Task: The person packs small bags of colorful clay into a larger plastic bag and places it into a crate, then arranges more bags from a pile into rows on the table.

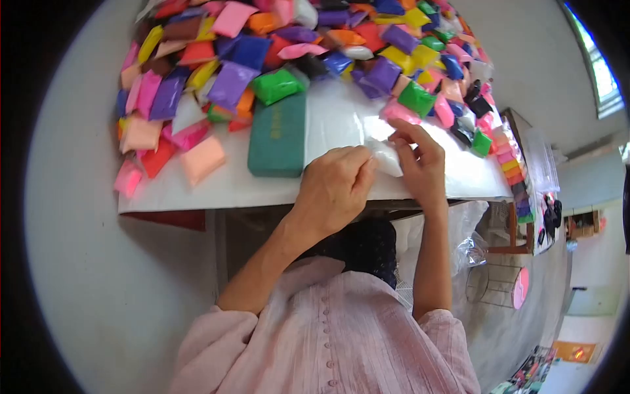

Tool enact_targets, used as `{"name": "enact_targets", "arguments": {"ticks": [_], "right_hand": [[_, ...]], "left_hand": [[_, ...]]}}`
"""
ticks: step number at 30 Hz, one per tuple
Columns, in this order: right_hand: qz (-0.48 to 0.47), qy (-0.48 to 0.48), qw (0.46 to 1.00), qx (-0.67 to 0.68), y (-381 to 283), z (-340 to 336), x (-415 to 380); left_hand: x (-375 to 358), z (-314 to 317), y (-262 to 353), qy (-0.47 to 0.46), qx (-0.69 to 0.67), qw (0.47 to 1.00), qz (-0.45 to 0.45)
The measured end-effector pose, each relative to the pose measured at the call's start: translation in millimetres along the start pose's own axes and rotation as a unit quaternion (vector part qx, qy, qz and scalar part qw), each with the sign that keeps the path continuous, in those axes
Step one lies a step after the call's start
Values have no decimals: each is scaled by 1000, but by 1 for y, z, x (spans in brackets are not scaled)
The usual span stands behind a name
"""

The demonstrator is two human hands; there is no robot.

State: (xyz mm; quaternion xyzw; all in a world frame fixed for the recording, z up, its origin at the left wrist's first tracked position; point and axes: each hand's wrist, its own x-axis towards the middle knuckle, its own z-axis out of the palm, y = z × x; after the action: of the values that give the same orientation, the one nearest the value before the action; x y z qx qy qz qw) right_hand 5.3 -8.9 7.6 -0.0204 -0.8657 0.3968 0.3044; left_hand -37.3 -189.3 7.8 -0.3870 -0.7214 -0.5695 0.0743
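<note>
Left hand (336, 182) was clenched on the edge of the white packet (386, 159), right of the box (277, 146), while any hold by the right hand (422, 161) could not be told, and by uneven tugging its film might have been split.

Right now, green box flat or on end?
Flat. The green box lies broad, marked side up, a shiny packet overlapping its far end.

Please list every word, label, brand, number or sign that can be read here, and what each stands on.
No text can be read.
Green box: gold-coloured marks on top, too blurred to read.
White packet at the hands: no lettering can be made out.
Coloured packets: no lettering can be made out.
</note>
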Motion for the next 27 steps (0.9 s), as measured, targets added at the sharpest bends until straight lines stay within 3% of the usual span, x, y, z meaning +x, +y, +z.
{"name": "enact_targets", "arguments": {"ticks": [1,3,4,6,8,11,17,24,27], "right_hand": [[-95,45,983,-153,-1,-6,-1],[-66,86,977,-184,-8,-17,-13],[-7,67,990,-121,-16,-19,-23],[-19,25,998,-47,-25,-26,-33],[-103,-4,983,-151,-36,-24,-31],[-129,-7,971,-203,-32,-18,-28],[-129,-38,976,-171,-28,-19,-33],[-147,-12,977,-152,-15,-19,-39],[-212,48,951,-219,-16,-13,-41]], "left_hand": [[-1,4,1,7,5,1000,2],[1,9,2,19,16,1000,7],[-1,5,0,21,21,1000,6],[0,8,0,29,39,999,13],[-1,11,0,38,60,997,28],[1,10,2,29,57,998,29],[1,0,4,-36,27,999,11],[3,-2,-2,-85,55,990,94],[0,1,-2,-67,86,984,144]]}}
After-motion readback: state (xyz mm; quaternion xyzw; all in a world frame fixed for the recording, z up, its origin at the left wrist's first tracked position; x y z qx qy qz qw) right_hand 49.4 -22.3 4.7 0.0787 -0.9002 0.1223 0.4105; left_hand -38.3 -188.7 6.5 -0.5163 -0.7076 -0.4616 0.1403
